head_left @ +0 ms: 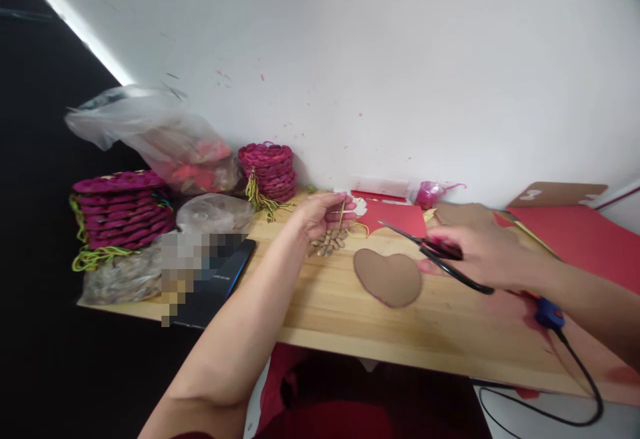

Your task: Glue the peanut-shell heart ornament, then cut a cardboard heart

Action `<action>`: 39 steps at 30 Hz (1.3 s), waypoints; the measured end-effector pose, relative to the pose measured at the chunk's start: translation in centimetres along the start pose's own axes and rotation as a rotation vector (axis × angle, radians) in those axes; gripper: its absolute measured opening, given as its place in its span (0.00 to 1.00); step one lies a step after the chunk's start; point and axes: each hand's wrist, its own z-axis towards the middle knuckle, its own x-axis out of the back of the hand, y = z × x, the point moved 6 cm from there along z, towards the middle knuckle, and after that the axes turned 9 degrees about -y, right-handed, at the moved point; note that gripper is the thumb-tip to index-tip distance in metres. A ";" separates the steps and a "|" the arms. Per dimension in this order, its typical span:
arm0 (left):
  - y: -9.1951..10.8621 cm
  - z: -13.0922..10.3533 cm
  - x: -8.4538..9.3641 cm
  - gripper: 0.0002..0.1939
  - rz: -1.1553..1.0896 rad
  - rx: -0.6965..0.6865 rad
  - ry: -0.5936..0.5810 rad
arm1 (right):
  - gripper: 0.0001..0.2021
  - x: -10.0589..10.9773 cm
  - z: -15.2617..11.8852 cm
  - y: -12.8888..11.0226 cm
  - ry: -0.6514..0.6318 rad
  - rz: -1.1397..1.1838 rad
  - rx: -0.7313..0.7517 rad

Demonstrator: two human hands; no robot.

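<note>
My left hand (325, 216) pinches a yellow-green cord (342, 215), which hangs down toward a cluster of brown, seed-like pieces (330, 242) on the table. In my right hand (480, 256) is a pair of black scissors (450, 270), its blades pointing left toward the left hand. The blades are apart from the cord. Between and below the hands lies a heart-shaped piece of brown cardboard (387, 279) with a dark reddish edge. A cut sheet of red paper (397, 218) lies behind it.
Two magenta coiled-rope baskets (123, 209), plastic bags (175, 149) and a dark phone (220, 286) occupy the left. At right are a blue-bodied tool (550, 312) with a black cable, and red sheets (595, 242). The wooden table (340, 319) meets a white wall.
</note>
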 end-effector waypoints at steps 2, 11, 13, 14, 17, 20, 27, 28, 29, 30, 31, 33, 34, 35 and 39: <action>-0.8 0.0 0.3 0.07 -0.015 0.015 -0.009 | 0.25 0.2 0.9 -2.7 -0.085 0.023 0.061; -1.5 -0.2 0.1 0.07 -0.016 0.025 -0.088 | 0.25 1.5 5.1 -4.8 -0.252 -0.006 0.015; -1.5 -0.3 -0.1 0.07 -0.013 0.032 -0.088 | 0.24 1.4 5.4 -5.0 -0.262 0.003 0.048; -1.5 -0.3 -0.2 0.07 -0.011 0.038 -0.089 | 0.24 1.3 5.6 -5.1 -0.261 -0.005 0.062; -1.6 -0.3 -0.3 0.08 -0.008 0.051 -0.087 | 0.22 1.3 5.9 -5.2 -0.261 -0.049 0.082; -1.7 -0.3 -0.3 0.07 -0.010 0.053 -0.089 | 0.20 1.3 6.0 -5.4 -0.254 -0.062 0.078; -1.8 -0.3 -0.4 0.06 -0.007 0.056 -0.076 | 0.22 1.7 5.8 -5.8 -0.234 -0.062 0.057; -1.8 -0.3 -0.4 0.06 -0.005 0.057 -0.076 | 0.21 1.7 5.8 -5.8 -0.232 -0.062 0.050; -1.8 -0.2 -0.4 0.06 -0.004 0.056 -0.075 | 0.21 1.6 5.7 -5.8 -0.231 -0.065 0.047; -1.8 -0.2 -0.4 0.06 -0.003 0.055 -0.075 | 0.21 1.6 5.7 -5.8 -0.230 -0.068 0.047; -1.8 -0.2 -0.4 0.06 -0.003 0.054 -0.074 | 0.21 1.6 5.7 -5.8 -0.228 -0.070 0.048; -1.9 -0.2 -0.3 0.06 -0.001 0.052 -0.071 | 0.20 1.6 5.8 -5.9 -0.217 -0.076 0.058; -1.9 -0.2 -0.3 0.06 0.001 0.052 -0.070 | 0.20 1.6 5.8 -6.0 -0.211 -0.079 0.062; -1.9 -0.2 -0.3 0.07 0.003 0.050 -0.069 | 0.19 1.6 5.9 -6.0 -0.206 -0.083 0.061; -1.7 -0.3 -0.4 0.09 0.010 0.042 -0.064 | 0.22 1.6 5.9 -6.1 -0.208 -0.101 0.044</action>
